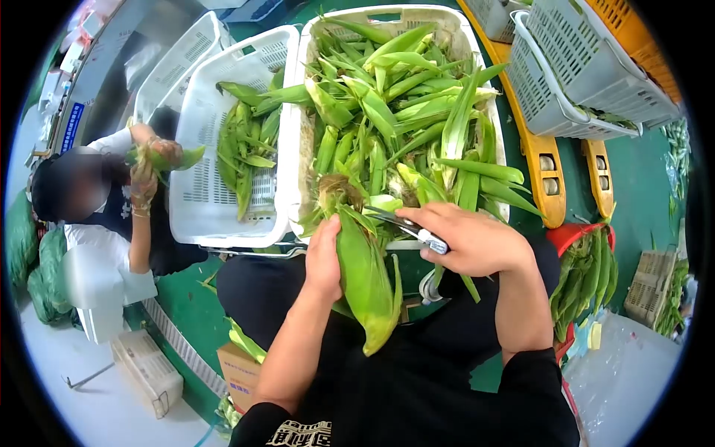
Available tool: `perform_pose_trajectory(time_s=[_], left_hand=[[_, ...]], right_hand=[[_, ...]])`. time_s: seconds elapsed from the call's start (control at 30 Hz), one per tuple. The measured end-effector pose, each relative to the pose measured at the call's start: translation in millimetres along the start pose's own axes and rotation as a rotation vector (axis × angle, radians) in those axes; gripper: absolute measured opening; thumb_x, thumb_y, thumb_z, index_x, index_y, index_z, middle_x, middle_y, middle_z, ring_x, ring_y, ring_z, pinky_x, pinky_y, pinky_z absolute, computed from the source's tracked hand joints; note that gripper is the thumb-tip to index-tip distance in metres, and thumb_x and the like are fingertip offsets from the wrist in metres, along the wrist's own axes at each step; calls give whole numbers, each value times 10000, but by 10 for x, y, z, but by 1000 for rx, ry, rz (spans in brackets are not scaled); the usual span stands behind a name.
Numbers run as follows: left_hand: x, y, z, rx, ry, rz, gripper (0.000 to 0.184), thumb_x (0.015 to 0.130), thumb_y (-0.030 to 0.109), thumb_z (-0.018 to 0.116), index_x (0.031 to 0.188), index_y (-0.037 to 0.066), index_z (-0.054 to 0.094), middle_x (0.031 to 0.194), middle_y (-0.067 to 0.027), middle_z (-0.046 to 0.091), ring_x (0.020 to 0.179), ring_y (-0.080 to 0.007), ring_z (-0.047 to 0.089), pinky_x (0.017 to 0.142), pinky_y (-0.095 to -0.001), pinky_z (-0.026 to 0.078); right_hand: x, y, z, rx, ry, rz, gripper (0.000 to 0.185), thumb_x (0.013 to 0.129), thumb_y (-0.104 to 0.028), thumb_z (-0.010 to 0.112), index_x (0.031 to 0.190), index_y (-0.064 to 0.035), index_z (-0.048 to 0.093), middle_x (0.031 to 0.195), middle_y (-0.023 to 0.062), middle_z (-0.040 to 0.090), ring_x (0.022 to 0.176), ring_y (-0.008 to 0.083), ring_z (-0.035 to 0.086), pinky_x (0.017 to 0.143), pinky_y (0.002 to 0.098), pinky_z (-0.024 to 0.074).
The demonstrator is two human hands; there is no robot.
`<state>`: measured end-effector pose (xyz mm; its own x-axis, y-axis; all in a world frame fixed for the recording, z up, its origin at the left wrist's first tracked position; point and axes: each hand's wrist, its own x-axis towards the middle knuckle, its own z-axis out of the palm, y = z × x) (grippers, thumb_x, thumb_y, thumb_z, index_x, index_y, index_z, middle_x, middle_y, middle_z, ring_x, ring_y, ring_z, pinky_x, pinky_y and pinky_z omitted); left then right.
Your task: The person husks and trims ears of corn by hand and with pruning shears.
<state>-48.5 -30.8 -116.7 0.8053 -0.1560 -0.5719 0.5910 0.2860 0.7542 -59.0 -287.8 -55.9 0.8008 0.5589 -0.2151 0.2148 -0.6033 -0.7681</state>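
Observation:
My left hand (324,257) is wrapped round the side of a green ear of corn (365,279) in its husk. The ear's brown silk end points up toward the crate and its pale green tip hangs down over my lap. My right hand (477,242) grips a knife (432,240) with a black and white handle. Its dark blade reaches left to the upper end of the ear, close to the silk. Just beyond both hands, a white crate (299,134) is heaped with corn ears and loose green husks (395,112).
Left of it stands another white crate (195,164) holding some husked-in corn. A co-worker (97,201) sits there with corn in both gloved hands. A yellow pallet jack (540,160), stacked grey crates (581,59) and a red container (570,237) of green leaves stand at right.

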Motion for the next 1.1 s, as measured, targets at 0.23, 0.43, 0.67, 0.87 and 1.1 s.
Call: perform_pose_trajectory(time_s=[0.23,0.43,0.67,0.87,1.1], left_hand=[[-118,296,286,298,-109,268,394,1025,346,422,1102,-1,591,893,-85,659,742,-169,632,668,-297,532],[-38,711,587,430,-168,282,260,1014,194,518,1142,-13,608,866,-11,637,746,-70,563,671,-227,466],[-69,866,747,1052,-239,314,258,993,146,491,1143,-22,617,929,-2,640,808,-62,540,740,-235,458],[100,775,582,942,-337,154,309,968,211,541,1146,-27,624,907,-55,677,821,-106,558,760,-273,465],[194,930,446,676,-305,-178,319,979,243,579,1179,-2,626,866,-20,658,826,-92,593,737,-223,466]], right_hand=[[-36,42,-99,86,8,-71,669,877,-125,654,1480,-111,364,1139,150,561,1098,356,555,928,414,462],[-80,47,-244,149,117,-170,666,881,-99,646,1482,-80,360,1181,157,544,1130,357,530,965,410,436],[-115,94,-178,104,219,-133,604,877,-122,648,1426,-41,410,1136,187,557,1112,390,542,947,433,450],[-53,144,-12,52,279,-131,544,896,-177,638,1381,-16,454,1130,182,561,1125,374,539,940,437,451],[77,-9,-92,412,446,249,291,932,-312,633,1120,-90,636,721,141,633,692,324,623,675,422,491]])
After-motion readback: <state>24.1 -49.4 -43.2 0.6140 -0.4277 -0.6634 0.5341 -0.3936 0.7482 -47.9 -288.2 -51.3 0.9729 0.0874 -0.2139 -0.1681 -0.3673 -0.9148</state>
